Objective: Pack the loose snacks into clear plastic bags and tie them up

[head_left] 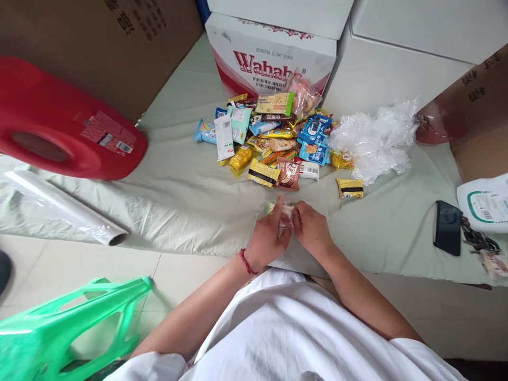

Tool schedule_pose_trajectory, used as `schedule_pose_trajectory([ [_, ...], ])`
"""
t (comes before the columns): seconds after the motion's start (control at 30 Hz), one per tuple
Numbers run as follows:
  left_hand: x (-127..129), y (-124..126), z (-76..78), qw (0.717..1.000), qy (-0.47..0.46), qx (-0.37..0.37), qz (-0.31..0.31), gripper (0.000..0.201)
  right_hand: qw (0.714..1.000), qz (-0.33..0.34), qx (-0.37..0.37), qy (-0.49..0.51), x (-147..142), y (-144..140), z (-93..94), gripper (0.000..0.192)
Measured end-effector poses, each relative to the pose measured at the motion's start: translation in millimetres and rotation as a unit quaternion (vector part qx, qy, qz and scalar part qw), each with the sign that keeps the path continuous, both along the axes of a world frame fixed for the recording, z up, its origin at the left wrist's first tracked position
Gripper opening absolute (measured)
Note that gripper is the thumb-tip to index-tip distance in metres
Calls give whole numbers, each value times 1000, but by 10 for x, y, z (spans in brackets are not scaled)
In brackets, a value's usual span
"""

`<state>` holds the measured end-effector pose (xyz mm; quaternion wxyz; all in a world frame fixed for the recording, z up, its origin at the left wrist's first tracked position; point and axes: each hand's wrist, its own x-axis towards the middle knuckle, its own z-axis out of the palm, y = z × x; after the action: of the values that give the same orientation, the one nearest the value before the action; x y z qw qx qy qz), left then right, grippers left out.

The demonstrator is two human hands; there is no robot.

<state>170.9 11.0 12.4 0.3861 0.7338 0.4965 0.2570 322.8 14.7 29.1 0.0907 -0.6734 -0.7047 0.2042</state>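
My left hand (268,235) and my right hand (311,228) meet just in front of me over a pale green sheet (178,190). Together they pinch a small clear plastic bag (278,211) with a few snacks inside, its contents partly hidden by my fingers. A red cord circles my left wrist. Beyond the hands lies a pile of wrapped snacks (273,140) in blue, yellow, green and brown wrappers. One yellow-and-black snack (350,188) lies apart to the right.
Crumpled clear plastic bags (373,143) lie right of the pile. A Wahaha water carton (270,58) and cardboard boxes stand behind. A red jug (59,127), a film roll (63,209) and a green stool (67,328) are left. A phone (447,227) lies right.
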Motion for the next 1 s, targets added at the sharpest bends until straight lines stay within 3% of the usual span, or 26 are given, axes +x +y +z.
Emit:
schedule_pose_trajectory([
  [0.1, -134, 17, 29, 992, -105, -50, 57, 70, 999, 17, -2, -42, -9, -59, -12, 19],
  [0.23, -151, 96, -45, 977, 6, 14, 211, 67, 998, 22, -9, -62, -46, -95, -24, 19],
  [0.3, -126, 167, -103, 974, 83, 31, 208, 64, 999, 25, -2, -47, -47, -97, -51, 20],
  [0.43, -68, 265, -119, 973, 177, 18, 149, 34, 999, 7, 32, 28, -5, -126, -101, 22],
  [0.57, 25, 174, 24, 978, 153, 5, 141, 19, 978, -63, 46, 193, 46, -232, -90, 22],
  [0.63, 92, 58, 84, 981, 130, 55, 133, 13, 940, -118, 27, 320, 62, -308, -72, 23],
  [0.7, 168, -75, 92, 974, 127, 153, 111, 10, 875, -170, 0, 453, 70, -384, -54, 31],
  [0.77, 244, -195, 40, 956, 130, 257, 63, 10, 811, -200, -36, 548, 78, -447, -42, 41],
  [0.83, 309, -284, -52, 938, 126, 324, 4, 16, 765, -219, -69, 602, 94, -488, -41, 45],
  [0.9, 350, -340, -139, 928, 111, 347, -73, 23, 725, -249, -86, 636, 128, -504, -56, 44],
  [1.0, 347, -366, -186, 926, 66, 319, -190, 28, 685, -298, -102, 657, 202, -488, -104, 45],
])
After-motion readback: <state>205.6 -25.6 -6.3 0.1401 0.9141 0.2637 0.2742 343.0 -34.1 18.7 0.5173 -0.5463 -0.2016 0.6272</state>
